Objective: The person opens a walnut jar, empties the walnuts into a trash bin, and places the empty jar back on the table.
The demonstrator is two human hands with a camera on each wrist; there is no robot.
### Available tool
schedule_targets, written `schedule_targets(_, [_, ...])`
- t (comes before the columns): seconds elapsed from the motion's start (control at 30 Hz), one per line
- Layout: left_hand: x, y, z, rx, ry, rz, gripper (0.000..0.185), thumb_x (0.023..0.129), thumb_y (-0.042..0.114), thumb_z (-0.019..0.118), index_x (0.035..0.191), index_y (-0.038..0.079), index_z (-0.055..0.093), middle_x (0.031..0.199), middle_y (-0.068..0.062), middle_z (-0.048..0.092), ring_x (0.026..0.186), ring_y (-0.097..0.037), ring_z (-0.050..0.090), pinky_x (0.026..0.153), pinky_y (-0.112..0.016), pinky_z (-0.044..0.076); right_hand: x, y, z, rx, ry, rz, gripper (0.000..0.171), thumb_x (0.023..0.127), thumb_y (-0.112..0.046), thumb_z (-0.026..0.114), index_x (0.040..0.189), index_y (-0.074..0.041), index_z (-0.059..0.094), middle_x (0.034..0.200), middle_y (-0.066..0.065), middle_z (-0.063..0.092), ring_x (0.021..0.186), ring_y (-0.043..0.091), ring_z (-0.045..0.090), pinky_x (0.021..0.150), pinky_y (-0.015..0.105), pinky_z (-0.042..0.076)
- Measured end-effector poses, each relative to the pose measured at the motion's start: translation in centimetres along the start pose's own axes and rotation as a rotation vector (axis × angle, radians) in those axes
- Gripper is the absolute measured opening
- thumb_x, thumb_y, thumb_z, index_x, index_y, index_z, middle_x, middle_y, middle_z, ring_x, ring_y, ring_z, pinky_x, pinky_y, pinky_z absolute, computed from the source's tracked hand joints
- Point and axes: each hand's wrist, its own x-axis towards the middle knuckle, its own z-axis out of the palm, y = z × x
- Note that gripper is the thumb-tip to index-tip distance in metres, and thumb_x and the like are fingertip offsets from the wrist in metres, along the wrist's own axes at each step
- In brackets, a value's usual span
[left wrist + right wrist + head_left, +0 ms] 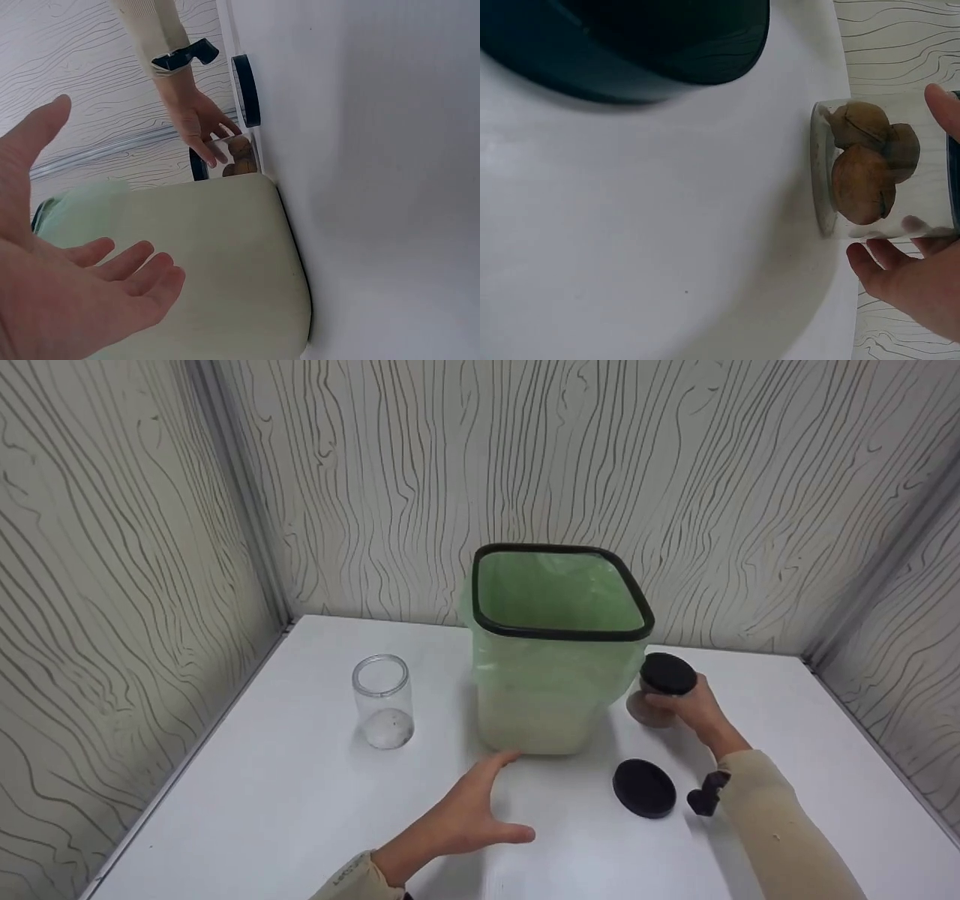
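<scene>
My right hand (699,711) holds a clear jar (646,709) topped by a black lid (668,673), to the right of the bin. Several round brown nuts with slits in their shells (862,184) lie inside at the jar's bottom. Thumb and fingers are on opposite sides of the jar near its lid. My left hand (466,814) is held in front of the bin (536,720), fingers extended, thumb spread away, nothing in its grasp. In the left wrist view, the left palm (60,300) appears beside the bin's pale wall. Whether it touches the bin, I cannot tell.
The bin has a green liner (555,592) clamped under a black rim (566,634). Left of it stands a lidless clear jar (384,701). A loose black lid (644,788) lies on the white table (300,810) at front right. Patterned panels (450,472) enclose the table.
</scene>
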Motion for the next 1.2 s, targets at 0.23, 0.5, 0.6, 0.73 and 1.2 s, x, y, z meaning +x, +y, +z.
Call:
schedule_targets(0.23, [-0.1,0.3,0.3,-0.001,-0.015,0.0,0.093,0.071,0.049,0.079,0.145,0.016,0.033,0.144,-0.002,0.037,0.134,-0.023,0.033,0.104,-0.048,0.031,-0.6,-0.2,-0.2,-0.025,0.003,-0.054,0.064,0.073,-0.015,0.082,0.127,0.005,0.053,0.122,0.021,0.057,0.1,0.004,0.053,0.087,0.021,0.039])
schedule_targets(0.5, [-0.1,0.6,0.6,-0.005,-0.022,0.023,0.092,0.072,0.048,0.078,0.145,0.016,0.032,0.145,-0.002,0.037,0.134,-0.023,0.033,0.104,-0.049,0.031,-2.6,-1.9,-0.7,-0.125,-0.04,-0.012,0.076,0.072,-0.026,0.084,0.127,0.004,0.042,0.122,0.021,0.054,0.111,0.029,0.049,0.093,0.042,0.036])
schedule_targets(0.6, [0.0,0.6,0.7,0.0,-0.025,0.02,0.093,0.071,0.049,0.078,0.145,0.016,0.033,0.144,-0.002,0.037,0.134,-0.022,0.033,0.104,-0.048,0.031,-3.1,-2.4,-0.8,-0.164,-0.053,-0.071,0.066,0.071,-0.025,0.084,0.121,0.001,0.05,0.113,0.016,0.06,0.1,0.026,0.053,0.086,0.04,0.041])
schedule_targets(0.73, [0.2,0.7,0.9,0.002,-0.03,0.013,0.094,0.071,0.05,0.078,0.145,0.015,0.033,0.144,-0.002,0.037,0.134,-0.021,0.033,0.105,-0.047,0.03,-4.0,-3.2,-0.9,-0.185,-0.067,-0.125,0.063,0.072,-0.023,0.084,0.121,-0.002,0.051,0.112,0.014,0.06,0.102,0.025,0.052,0.086,0.041,0.04])
schedule_targets(1.2, [0.2,1.2,1.3,-0.004,-0.045,0.026,0.094,0.072,0.049,0.078,0.146,0.015,0.032,0.145,-0.002,0.037,0.133,-0.02,0.033,0.105,-0.046,0.03,-8.4,-6.3,-0.9,-0.251,-0.1,-0.102,0.091,0.071,-0.027,0.083,0.137,0.005,0.028,0.131,0.024,0.045,0.121,0.038,0.043,0.096,0.054,0.035])
